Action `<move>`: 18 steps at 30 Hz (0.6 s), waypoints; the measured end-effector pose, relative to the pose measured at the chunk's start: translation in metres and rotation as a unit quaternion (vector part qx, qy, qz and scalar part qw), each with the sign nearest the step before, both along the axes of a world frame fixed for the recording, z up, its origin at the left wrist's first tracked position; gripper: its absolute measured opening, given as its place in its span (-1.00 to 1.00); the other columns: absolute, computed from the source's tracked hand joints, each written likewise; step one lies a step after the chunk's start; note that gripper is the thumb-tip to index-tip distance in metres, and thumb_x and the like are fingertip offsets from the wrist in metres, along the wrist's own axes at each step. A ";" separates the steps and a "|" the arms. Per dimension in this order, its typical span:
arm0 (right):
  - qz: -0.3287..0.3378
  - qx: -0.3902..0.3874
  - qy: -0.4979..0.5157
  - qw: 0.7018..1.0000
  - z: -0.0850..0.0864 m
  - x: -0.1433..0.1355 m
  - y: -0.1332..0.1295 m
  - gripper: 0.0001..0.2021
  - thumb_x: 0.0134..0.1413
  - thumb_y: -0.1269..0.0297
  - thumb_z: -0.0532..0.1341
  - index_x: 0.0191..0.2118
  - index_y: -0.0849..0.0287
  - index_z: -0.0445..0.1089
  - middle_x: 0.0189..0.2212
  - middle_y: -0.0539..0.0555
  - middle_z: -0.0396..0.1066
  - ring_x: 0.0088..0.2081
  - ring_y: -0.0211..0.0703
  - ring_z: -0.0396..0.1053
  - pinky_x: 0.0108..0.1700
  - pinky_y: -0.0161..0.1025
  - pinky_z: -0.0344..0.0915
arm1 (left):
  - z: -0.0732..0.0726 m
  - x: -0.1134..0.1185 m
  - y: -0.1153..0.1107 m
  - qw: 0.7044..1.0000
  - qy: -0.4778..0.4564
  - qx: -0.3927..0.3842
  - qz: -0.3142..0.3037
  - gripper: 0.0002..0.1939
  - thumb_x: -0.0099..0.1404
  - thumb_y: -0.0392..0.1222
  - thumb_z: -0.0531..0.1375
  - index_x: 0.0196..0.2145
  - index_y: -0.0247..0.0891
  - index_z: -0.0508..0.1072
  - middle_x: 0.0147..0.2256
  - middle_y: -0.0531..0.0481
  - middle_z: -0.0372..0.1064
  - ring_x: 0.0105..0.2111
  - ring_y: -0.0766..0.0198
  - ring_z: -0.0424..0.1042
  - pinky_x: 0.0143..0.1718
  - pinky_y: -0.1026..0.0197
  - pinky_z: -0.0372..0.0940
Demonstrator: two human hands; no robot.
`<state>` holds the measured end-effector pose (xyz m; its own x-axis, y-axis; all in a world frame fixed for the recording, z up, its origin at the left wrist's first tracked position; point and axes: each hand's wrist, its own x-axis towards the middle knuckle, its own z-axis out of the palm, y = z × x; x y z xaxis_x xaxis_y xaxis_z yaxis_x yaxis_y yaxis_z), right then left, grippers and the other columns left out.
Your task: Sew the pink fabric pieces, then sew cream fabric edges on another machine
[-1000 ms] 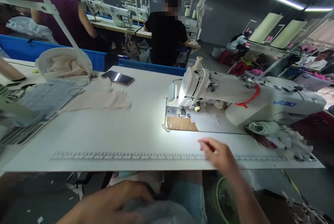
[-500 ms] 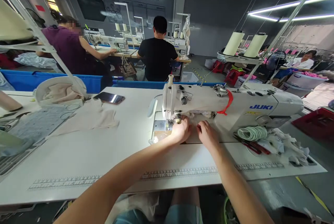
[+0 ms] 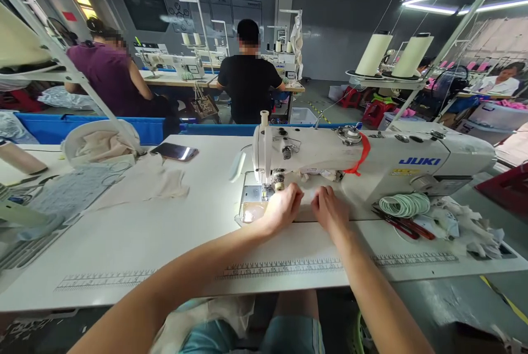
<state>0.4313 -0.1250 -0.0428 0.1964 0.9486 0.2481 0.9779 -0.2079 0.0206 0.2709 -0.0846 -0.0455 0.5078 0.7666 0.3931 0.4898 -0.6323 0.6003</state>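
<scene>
Centre-frame, the left hand (image 3: pixel 284 205) and right hand (image 3: pixel 330 208) curl nearly closed; contents unclear. Work gently, clear of the presser foot (image 3: pixel 264 193).

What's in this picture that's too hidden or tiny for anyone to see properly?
All in the head view, now:
- Left hand: curled fingers hide whatever it may pinch.
- Right hand: its fingertips are turned away, so any grip is hidden.
- Sewing machine: the needle area is too small to tell if it's threaded.
- Printed ruler: the forearms cover parts.
- Big pale thread cone: cut off by the left edge.
</scene>
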 end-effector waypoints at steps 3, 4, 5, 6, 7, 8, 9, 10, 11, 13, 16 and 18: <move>-0.007 0.004 -0.017 1.000 0.000 -0.003 0.000 -0.83 0.29 0.38 0.06 -0.14 0.24 0.37 -0.17 0.18 0.41 -0.38 -0.19 0.41 -0.50 -0.25 -0.01 | -0.002 -0.045 -0.008 0.993 -0.067 -0.094 -0.014 -0.85 0.40 -0.16 0.01 -0.36 -0.17 0.22 -0.58 0.14 0.30 -0.58 0.32 0.35 -0.50 0.30 0.24; -0.008 0.005 -0.022 1.000 0.000 -0.004 0.000 -0.83 0.30 0.38 0.06 -0.14 0.24 0.38 -0.18 0.18 0.41 -0.38 -0.19 0.41 -0.50 -0.25 0.00 | -0.001 -0.062 -0.008 0.990 -0.072 -0.118 -0.009 -0.83 0.40 -0.13 0.01 -0.37 -0.17 0.21 -0.59 0.14 0.31 -0.58 0.32 0.35 -0.51 0.30 0.22; -0.008 0.007 -0.027 1.000 0.000 -0.005 0.001 -0.83 0.30 0.38 0.05 -0.15 0.23 0.38 -0.19 0.18 0.41 -0.39 -0.19 0.41 -0.50 -0.25 0.00 | 0.000 -0.079 -0.007 0.990 -0.059 -0.131 0.007 -0.82 0.40 -0.11 0.02 -0.38 -0.17 0.22 -0.58 0.14 0.33 -0.58 0.32 0.35 -0.50 0.30 0.21; -0.010 0.009 -0.031 0.999 0.001 -0.005 0.001 -0.83 0.30 0.38 0.05 -0.15 0.23 0.38 -0.19 0.18 0.42 -0.40 -0.19 0.40 -0.50 -0.24 -0.01 | 0.002 -0.096 -0.005 0.990 -0.033 -0.131 0.034 -0.81 0.40 -0.10 0.02 -0.38 -0.17 0.24 -0.58 0.14 0.35 -0.57 0.31 0.35 -0.50 0.29 0.19; -0.011 0.011 -0.035 0.999 0.001 -0.005 0.002 -0.83 0.29 0.38 0.05 -0.16 0.23 0.38 -0.20 0.19 0.43 -0.41 -0.19 0.40 -0.50 -0.24 -0.02 | 0.004 -0.111 -0.001 0.990 0.002 -0.123 0.070 -0.80 0.40 -0.09 0.02 -0.37 -0.17 0.26 -0.58 0.13 0.37 -0.56 0.30 0.36 -0.49 0.28 0.17; -0.010 0.014 -0.037 0.999 0.001 -0.005 0.002 -0.83 0.29 0.39 0.05 -0.17 0.24 0.38 -0.20 0.20 0.43 -0.42 -0.18 0.40 -0.51 -0.23 -0.04 | 0.006 -0.125 0.003 0.987 0.041 -0.110 0.107 -0.81 0.40 -0.10 0.03 -0.37 -0.18 0.29 -0.56 0.13 0.39 -0.54 0.29 0.36 -0.48 0.27 0.15; -0.009 0.016 -0.038 0.999 0.000 -0.005 0.003 -0.83 0.28 0.39 0.05 -0.17 0.25 0.38 -0.20 0.21 0.44 -0.43 -0.17 0.39 -0.51 -0.23 -0.05 | 0.009 -0.136 0.007 0.982 0.078 -0.094 0.146 -0.83 0.39 -0.12 0.05 -0.36 -0.18 0.31 -0.53 0.13 0.41 -0.51 0.28 0.38 -0.45 0.27 0.15; -0.006 0.020 -0.040 0.999 -0.001 -0.004 0.003 -0.83 0.27 0.39 0.06 -0.18 0.26 0.39 -0.21 0.23 0.45 -0.44 -0.15 0.39 -0.51 -0.23 -0.06 | 0.011 -0.144 0.011 0.975 0.111 -0.078 0.178 -0.85 0.38 -0.15 0.07 -0.36 -0.18 0.34 -0.49 0.11 0.43 -0.46 0.26 0.40 -0.42 0.26 0.16; -0.001 0.027 -0.041 0.999 -0.003 -0.001 0.003 -0.83 0.26 0.38 0.06 -0.20 0.27 0.39 -0.22 0.24 0.45 -0.45 -0.14 0.38 -0.51 -0.23 -0.06 | 0.012 -0.150 0.015 0.968 0.137 -0.067 0.199 -0.87 0.36 -0.18 0.09 -0.36 -0.19 0.36 -0.45 0.07 0.45 -0.40 0.24 0.42 -0.38 0.25 0.19; 0.012 0.057 -0.048 0.997 -0.009 0.006 0.003 -0.84 0.23 0.36 0.08 -0.26 0.25 0.40 -0.28 0.23 0.45 -0.48 -0.14 0.34 -0.53 -0.24 -0.06 | 0.012 -0.156 0.020 0.959 0.168 -0.059 0.220 -0.89 0.35 -0.24 0.12 -0.35 -0.20 0.40 -0.35 0.00 0.48 -0.26 0.17 0.45 -0.28 0.22 0.25; 0.037 0.138 -0.042 0.989 -0.021 0.022 0.008 -0.87 0.12 0.35 0.10 -0.33 0.19 0.40 -0.37 0.18 0.43 -0.55 -0.16 0.25 -0.56 -0.25 -0.04 | 0.009 -0.162 0.026 0.961 0.169 -0.051 0.213 -0.96 0.35 -0.24 0.17 -0.25 -0.20 0.43 -0.30 -0.05 0.49 -0.10 0.10 0.44 -0.18 0.18 0.32; 0.058 0.186 -0.040 0.980 -0.026 0.032 0.011 -0.85 0.08 0.33 0.09 -0.30 0.17 0.41 -0.35 0.20 0.44 -0.55 -0.13 0.26 -0.57 -0.23 0.00 | 0.009 -0.175 0.030 0.972 0.146 -0.037 0.182 -0.90 0.35 -0.24 0.17 -0.17 -0.21 0.42 -0.29 -0.05 0.48 -0.11 0.11 0.43 -0.16 0.17 0.36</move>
